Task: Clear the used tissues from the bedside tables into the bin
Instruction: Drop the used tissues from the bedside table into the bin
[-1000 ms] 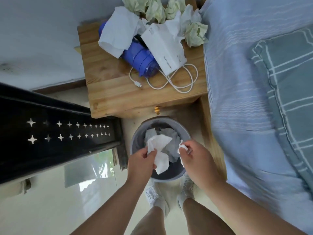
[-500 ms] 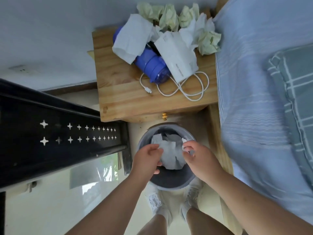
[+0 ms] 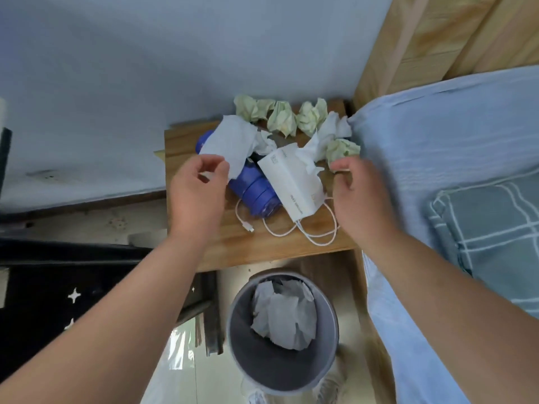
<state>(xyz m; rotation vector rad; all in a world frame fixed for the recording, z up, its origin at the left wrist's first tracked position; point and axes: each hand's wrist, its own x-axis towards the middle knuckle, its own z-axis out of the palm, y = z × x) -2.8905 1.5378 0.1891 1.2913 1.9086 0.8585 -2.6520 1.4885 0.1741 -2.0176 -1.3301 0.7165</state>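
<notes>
On the wooden bedside table (image 3: 262, 246) lie several crumpled green tissues (image 3: 281, 118) along the back and white ones around them. A large white tissue (image 3: 230, 141) drapes over a blue bottle (image 3: 253, 193). My left hand (image 3: 198, 193) hovers at that tissue's lower edge, thumb and fingers apart and touching it. My right hand (image 3: 358, 193) is blurred, its fingers loosely curled just below a green tissue ball (image 3: 342, 150). The grey bin (image 3: 262, 363) stands on the floor in front of the table and holds white tissues (image 3: 284, 313).
A white tissue pack (image 3: 291, 182) leans on the bottle, over a coiled white cable (image 3: 306, 231). The bed with a blue sheet (image 3: 437, 141) and a checked pillow (image 3: 495, 228) presses against the table's right side. Black furniture (image 3: 58, 287) stands to the left.
Both hands let go of the white tissues in the bin and rose to the tabletop. My view has tilted up from the bin to the table.
</notes>
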